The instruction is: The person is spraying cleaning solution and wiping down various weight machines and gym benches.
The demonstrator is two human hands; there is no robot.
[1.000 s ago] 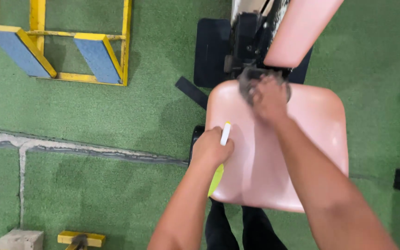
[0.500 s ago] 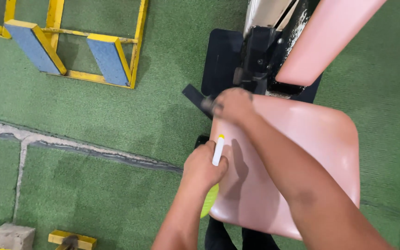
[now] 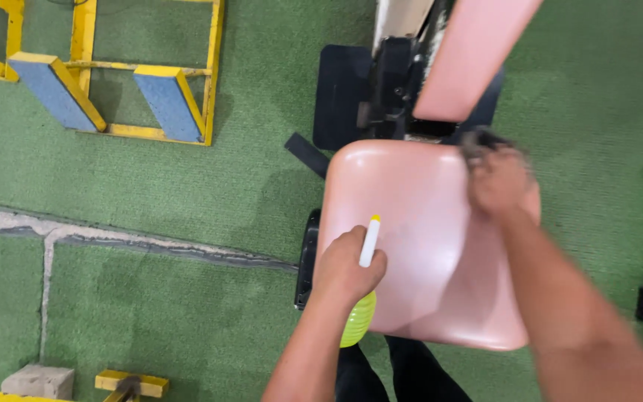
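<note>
Wrapped around the neck of a yellow-green spray bottle [image 3: 359, 320], the left hand [image 3: 345, 274] keeps its fingers closed tight, the white nozzle [image 3: 369, 240] sticking up past the knuckles and the ribbed body hanging below the palm. What the bottle holds cannot be made out. That hand sits over the near left part of a pink padded seat [image 3: 418, 246].

At the seat's far right corner, the right hand [image 3: 496, 179] is bunched over a dark grey cloth [image 3: 481, 139], gripping it and pressing it onto the pad. Half a second ago this hand and cloth were at the far left corner of the seat, and a second ago near the middle of the far edge; the left hand has stayed roughly where it was.

Beyond the seat rise a pink backrest pad [image 3: 474, 56] and a black machine frame [image 3: 388, 82] on a dark mat [image 3: 336, 82]. Green turf [image 3: 150, 298] covers the floor, with a yellow frame holding blue pads [image 3: 161, 100] at upper left, well apart from the seat, and a grey block [image 3: 35, 381] at lower left.
</note>
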